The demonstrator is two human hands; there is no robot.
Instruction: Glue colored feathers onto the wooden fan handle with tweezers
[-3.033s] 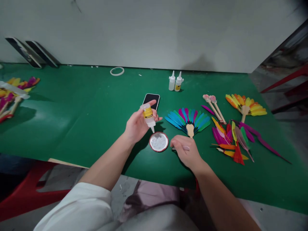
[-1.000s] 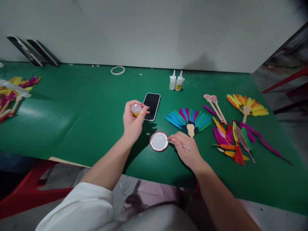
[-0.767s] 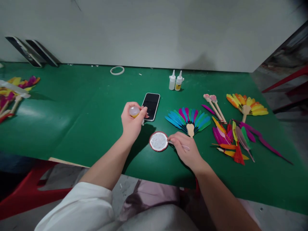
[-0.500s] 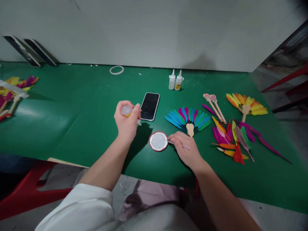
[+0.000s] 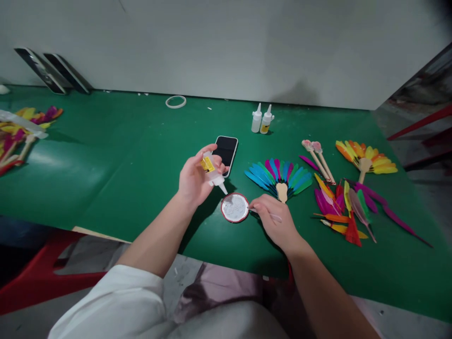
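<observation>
My left hand [image 5: 201,176] is closed around a small glue bottle [image 5: 209,165], white with a yellow label. The bottle tips downward, its nozzle just above the upper left edge of a round white disc [image 5: 234,208] with a red rim. That disc looks glossy and speckled. At its right edge my right hand [image 5: 276,219] pinches a thin pale stick [image 5: 275,217]; one end reaches the rim, though I cannot tell whether the two are joined. Just above my right hand lies a blue, green and purple feather fan [image 5: 278,176].
A phone [image 5: 226,149] lies behind my left hand. Two more glue bottles [image 5: 261,120] stand near the wall. To the right are loose feathers [image 5: 348,212], a yellow-orange feather fan [image 5: 367,157] and two wooden sticks [image 5: 319,160]. A white ring [image 5: 175,101] lies farther back.
My left hand has turned over and moved slightly right, bringing the glue bottle's nozzle down close to the disc. My right hand stays by the disc's rim with the stick.
</observation>
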